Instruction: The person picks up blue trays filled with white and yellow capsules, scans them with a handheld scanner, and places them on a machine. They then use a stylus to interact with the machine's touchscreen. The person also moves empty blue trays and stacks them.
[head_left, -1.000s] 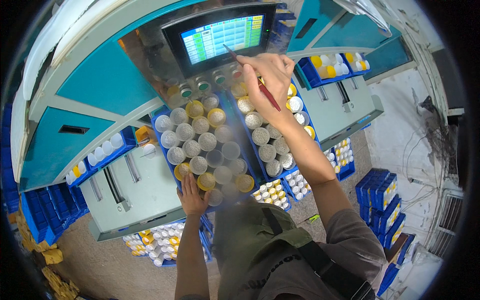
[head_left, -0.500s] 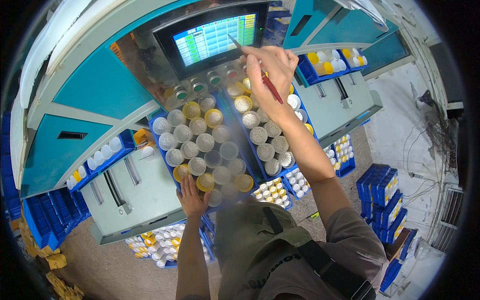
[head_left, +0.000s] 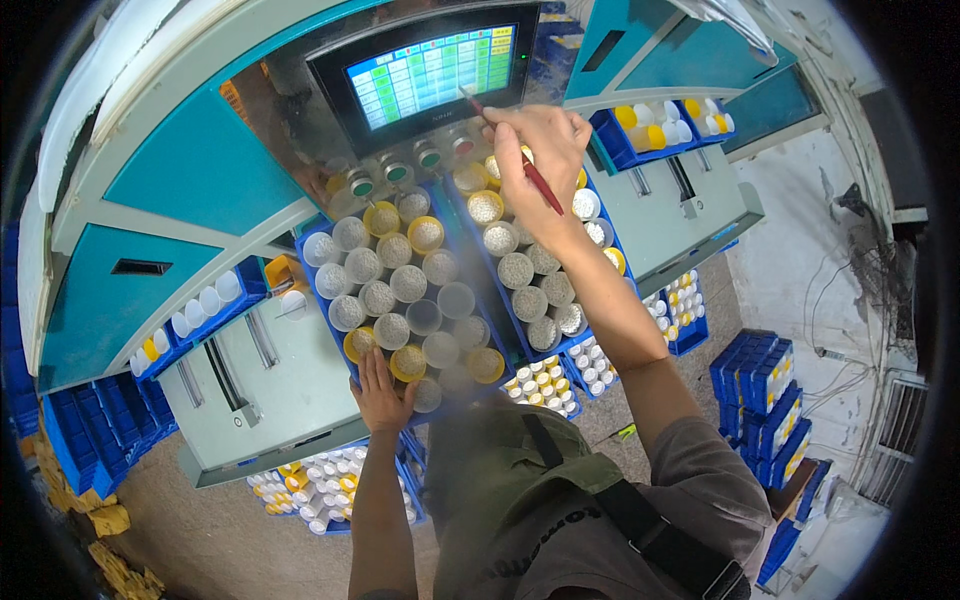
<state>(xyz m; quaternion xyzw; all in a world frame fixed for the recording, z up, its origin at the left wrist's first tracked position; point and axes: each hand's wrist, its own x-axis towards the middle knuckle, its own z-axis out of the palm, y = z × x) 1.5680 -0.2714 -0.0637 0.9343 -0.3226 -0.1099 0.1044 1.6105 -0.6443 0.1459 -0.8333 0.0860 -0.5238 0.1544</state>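
Teal and cream machine panels curve around a pale, smooth tabletop in the head view. Midway, the blue plastic left tray and right tray hold round translucent and yellow cups, many filled with pale, grainy matter. Set well apart, the left hand rests, fingers extended, on the left tray's near edge beside cups, while the right hand pinches a slim red pen, its tip over the lit screen, contact unclear. A narrow gap separates the trays; open room lies above the left one. White, green, blue and yellow cells grid the screen, their lettering too small to read
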